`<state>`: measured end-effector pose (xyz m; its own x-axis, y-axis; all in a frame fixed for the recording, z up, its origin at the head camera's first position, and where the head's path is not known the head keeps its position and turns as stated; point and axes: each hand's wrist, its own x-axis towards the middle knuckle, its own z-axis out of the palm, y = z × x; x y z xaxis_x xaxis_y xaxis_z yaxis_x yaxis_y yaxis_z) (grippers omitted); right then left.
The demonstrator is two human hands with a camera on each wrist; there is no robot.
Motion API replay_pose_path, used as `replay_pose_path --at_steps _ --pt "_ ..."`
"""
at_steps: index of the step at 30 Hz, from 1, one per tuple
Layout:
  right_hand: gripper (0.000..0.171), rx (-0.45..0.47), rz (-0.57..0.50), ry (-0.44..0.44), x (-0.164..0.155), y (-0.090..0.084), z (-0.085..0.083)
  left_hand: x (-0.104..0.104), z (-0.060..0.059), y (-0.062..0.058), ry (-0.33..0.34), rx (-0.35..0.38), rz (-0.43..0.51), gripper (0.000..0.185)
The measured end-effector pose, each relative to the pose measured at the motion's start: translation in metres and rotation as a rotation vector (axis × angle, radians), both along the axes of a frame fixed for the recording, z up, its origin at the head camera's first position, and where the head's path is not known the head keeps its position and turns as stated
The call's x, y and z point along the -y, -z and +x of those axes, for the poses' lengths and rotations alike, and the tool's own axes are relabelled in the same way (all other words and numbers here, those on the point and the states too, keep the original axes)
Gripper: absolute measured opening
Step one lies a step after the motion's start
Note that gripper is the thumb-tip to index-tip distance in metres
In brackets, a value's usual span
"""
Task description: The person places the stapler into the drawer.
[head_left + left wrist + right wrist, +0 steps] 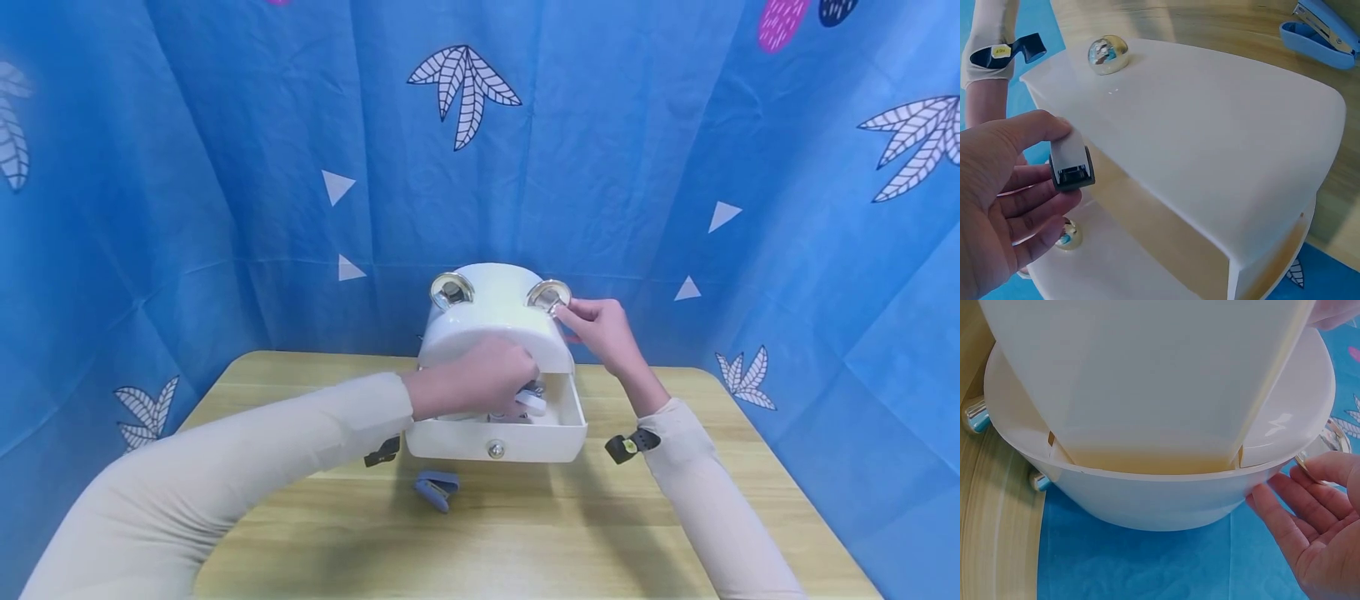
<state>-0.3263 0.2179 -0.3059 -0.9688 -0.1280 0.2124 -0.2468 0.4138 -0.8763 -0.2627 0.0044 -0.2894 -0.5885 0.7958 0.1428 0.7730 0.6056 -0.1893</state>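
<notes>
White with a dark end, a small stapler-like item (1071,156) is pinched in the left hand (495,375), thumb on its pale top and fingertips at its underside. That hand and its item are at the opening of a white drawer (450,442) pulled out from a rounded white box (498,292) — whether the item sits above or below the drawer's rim cannot be told. Something greyish shows inside beneath the fingers, too covered to name. On the box, the right hand (606,329) pinches the rim of a shiny cup-shaped fitting (549,295), its fingers close to the box wall in the right wrist view. A matching fitting (452,290) stands on the left, and a round metallic knob (496,448) marks the middle of the drawer front. Farther out, a blue stapler (437,489) lies on the wooden table (525,542) just in front of the drawer, its two arms spread apart. Pale sleeves (300,450) cover both arms, and a blue curtain (600,167) printed with white leaves and triangles hangs behind everything.
</notes>
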Motion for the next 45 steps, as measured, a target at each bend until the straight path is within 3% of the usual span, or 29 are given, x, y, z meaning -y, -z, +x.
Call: replay_pose_path --at_steps 6,18,27,31,39,45 --pt "0.040 -0.002 0.005 0.001 0.000 0.001 0.000 -0.002 -0.004 0.007 0.023 -0.062 -0.008 0.033" --pt "0.040 -0.017 0.006 -0.015 0.000 0.001 0.001 -0.004 -0.002 0.010 0.069 -0.103 -0.031 0.031" --pt "0.040 -0.019 0.008 -0.007 0.001 0.001 0.000 0.003 -0.001 0.001 0.034 -0.025 0.009 0.033" --pt "0.039 -0.020 0.005 0.003 0.000 0.001 0.000 0.004 0.000 -0.001 0.045 -0.037 0.018 0.033" --pt "0.041 -0.019 0.011 -0.004 -0.001 0.002 0.000 -0.012 -0.003 0.002 0.080 -0.115 -0.107 0.027" --pt "0.039 -0.026 0.009 -0.006 -0.001 0.002 0.000 -0.025 -0.006 0.008 0.101 -0.074 -0.180 0.026"
